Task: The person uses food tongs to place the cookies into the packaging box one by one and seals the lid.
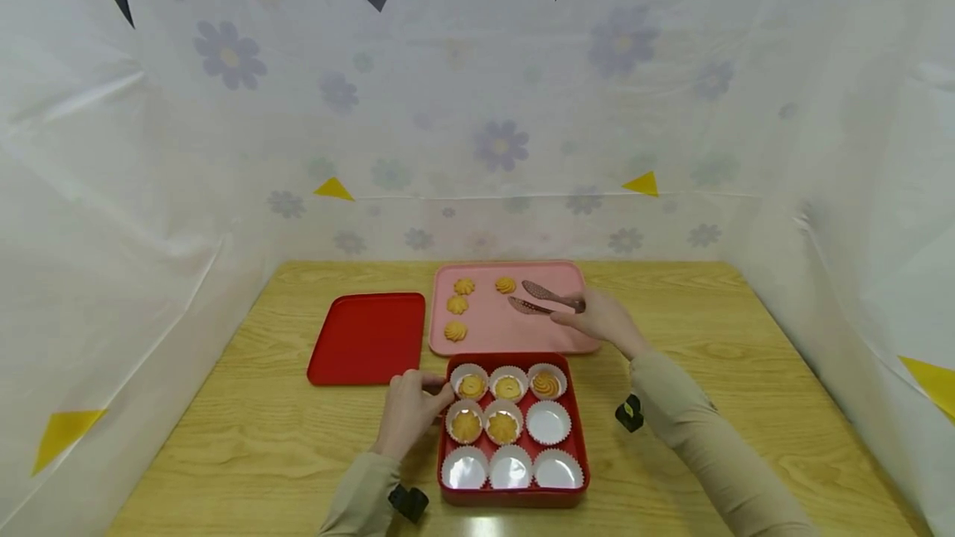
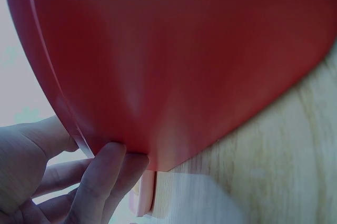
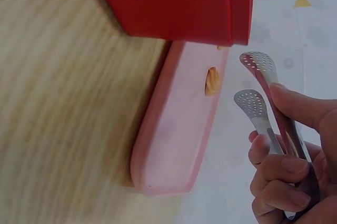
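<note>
My right hand (image 1: 600, 320) grips metal tongs (image 1: 548, 295) above the right part of a pink tray (image 1: 485, 331); the perforated tips (image 3: 251, 102) are spread, with nothing between them. Several cookies (image 1: 456, 331) lie on that tray. At its near left, my left hand (image 1: 412, 408) holds the wall of a red box (image 1: 445, 471), thumb on the rim side and fingers (image 2: 102, 179) against the outer wall. White paper cups (image 1: 548, 423) fill the box in rows. Cookies sit in the back row and in two cups of the middle row; the other cups hold none.
A red lid (image 1: 367, 340) lies left of the pink tray on the wooden table (image 1: 246, 437). White flower-patterned sheeting (image 1: 500, 89) surrounds the table at the back and sides. Dark wrist cameras (image 1: 408, 503) sit on both wrists.
</note>
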Demonstrator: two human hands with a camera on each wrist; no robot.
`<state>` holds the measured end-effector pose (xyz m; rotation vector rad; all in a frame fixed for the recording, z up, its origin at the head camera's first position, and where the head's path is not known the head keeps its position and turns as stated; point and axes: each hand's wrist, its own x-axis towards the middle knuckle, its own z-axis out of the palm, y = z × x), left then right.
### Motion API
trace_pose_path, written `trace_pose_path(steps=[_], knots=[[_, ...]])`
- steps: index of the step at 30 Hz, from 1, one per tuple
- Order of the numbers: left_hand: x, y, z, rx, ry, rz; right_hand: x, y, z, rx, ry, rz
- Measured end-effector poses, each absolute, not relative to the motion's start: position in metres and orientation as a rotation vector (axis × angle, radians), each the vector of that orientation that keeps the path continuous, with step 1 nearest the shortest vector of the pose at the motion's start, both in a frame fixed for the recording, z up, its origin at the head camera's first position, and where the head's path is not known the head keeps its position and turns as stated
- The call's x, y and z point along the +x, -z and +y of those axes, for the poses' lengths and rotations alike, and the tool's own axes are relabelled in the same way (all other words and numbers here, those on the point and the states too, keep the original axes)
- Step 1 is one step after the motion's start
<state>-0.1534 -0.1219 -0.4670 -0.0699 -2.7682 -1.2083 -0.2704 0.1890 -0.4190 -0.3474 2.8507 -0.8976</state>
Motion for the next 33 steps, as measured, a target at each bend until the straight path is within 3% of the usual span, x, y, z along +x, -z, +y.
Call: trace_pose_path(steps=[16,33], knots=[[-0.154,0.467,-0.122,-0.060,1.231,-2.783,-0.323,0.422,0.172,-0.372,0.727,2.822],[-0.154,0.467,-0.122,-0.075,1.223,-2.778,-0.344,0.424,0.152,-0.257,0.607,2.841]])
